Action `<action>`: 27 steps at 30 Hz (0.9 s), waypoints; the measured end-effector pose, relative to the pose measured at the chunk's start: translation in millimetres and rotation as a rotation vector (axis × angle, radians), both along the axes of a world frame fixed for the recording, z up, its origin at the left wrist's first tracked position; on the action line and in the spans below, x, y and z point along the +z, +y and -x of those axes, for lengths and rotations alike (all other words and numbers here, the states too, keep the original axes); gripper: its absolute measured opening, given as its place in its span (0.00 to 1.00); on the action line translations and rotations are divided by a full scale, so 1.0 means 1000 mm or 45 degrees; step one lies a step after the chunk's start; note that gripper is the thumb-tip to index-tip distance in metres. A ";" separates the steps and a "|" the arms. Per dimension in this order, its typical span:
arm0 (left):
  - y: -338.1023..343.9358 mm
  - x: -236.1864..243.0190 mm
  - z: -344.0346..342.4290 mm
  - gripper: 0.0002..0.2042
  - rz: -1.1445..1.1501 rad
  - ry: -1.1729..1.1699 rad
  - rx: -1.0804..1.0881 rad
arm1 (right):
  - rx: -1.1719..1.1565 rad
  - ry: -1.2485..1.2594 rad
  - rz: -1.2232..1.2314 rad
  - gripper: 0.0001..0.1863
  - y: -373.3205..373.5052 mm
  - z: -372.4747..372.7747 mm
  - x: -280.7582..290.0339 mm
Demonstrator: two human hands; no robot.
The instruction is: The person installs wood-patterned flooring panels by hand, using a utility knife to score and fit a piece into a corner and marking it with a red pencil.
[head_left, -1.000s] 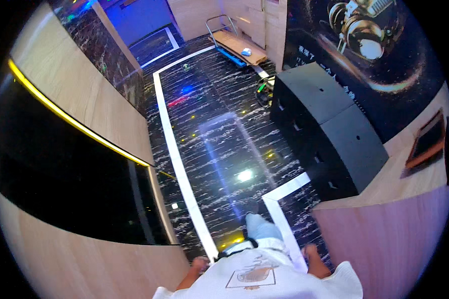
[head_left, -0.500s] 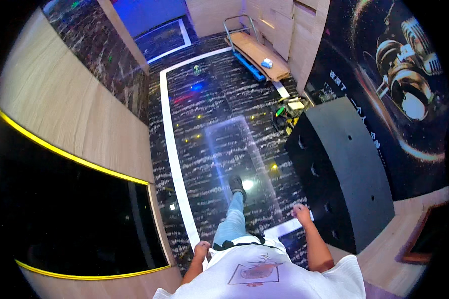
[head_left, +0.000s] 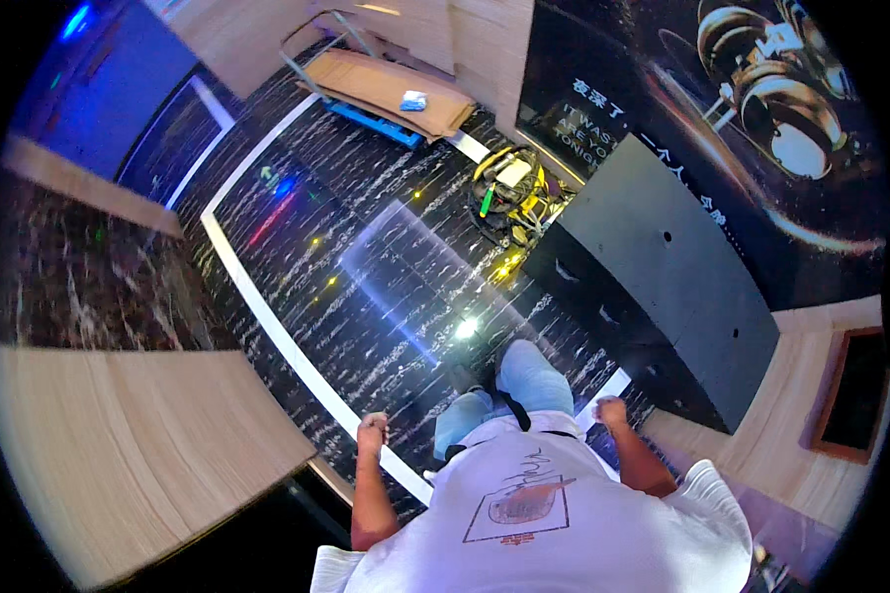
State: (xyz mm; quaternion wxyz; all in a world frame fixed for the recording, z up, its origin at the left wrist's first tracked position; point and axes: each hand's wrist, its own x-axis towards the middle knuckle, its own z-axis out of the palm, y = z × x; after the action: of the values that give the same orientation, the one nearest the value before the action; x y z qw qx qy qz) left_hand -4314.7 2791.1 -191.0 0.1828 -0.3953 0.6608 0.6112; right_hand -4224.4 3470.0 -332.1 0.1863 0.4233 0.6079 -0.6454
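Observation:
My left hand (head_left: 373, 432) hangs at my left side, above the white floor stripe, with its fingers curled in and nothing visible in them. On the other side, my right hand (head_left: 611, 409) is loosely closed near the lower corner of a large black box-shaped cabinet (head_left: 653, 267); no object shows in it. Neither hand appears to touch anything. Past the cabinet, a dark open bag (head_left: 509, 193) on the floor holds yellow and black items and a green-handled piece.
A blue platform trolley (head_left: 376, 124) carries flat brown cardboard (head_left: 391, 89) with a small blue-and-white packet (head_left: 413, 101) on top. A wood-panelled block (head_left: 138, 445) stands at the left. The dark streaked floor (head_left: 307, 306) is glossy, bordered by a white stripe (head_left: 277, 341).
The view has turned to the right, so the trolley, bag and cabinet sit further left. My legs have moved through a step, and my left hand has swung forward.

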 end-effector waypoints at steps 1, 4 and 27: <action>-0.005 0.014 0.034 0.04 0.092 0.025 -0.009 | 0.079 -0.186 -0.156 0.06 -0.028 0.031 0.004; -0.015 0.046 0.099 0.05 0.141 0.089 0.018 | 1.154 0.301 -0.783 0.17 -0.104 0.121 0.028; 0.152 -0.219 0.523 0.14 0.198 -0.541 -0.486 | 0.565 -0.447 -0.823 0.20 -0.199 0.878 -0.406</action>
State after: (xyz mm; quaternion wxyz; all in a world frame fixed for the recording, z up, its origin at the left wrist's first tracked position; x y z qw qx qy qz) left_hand -4837.6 2943.4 -410.4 0.3979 -0.3959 0.7151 0.4167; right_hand -5102.6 3271.3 -738.0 0.2791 0.4222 0.8143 -0.2841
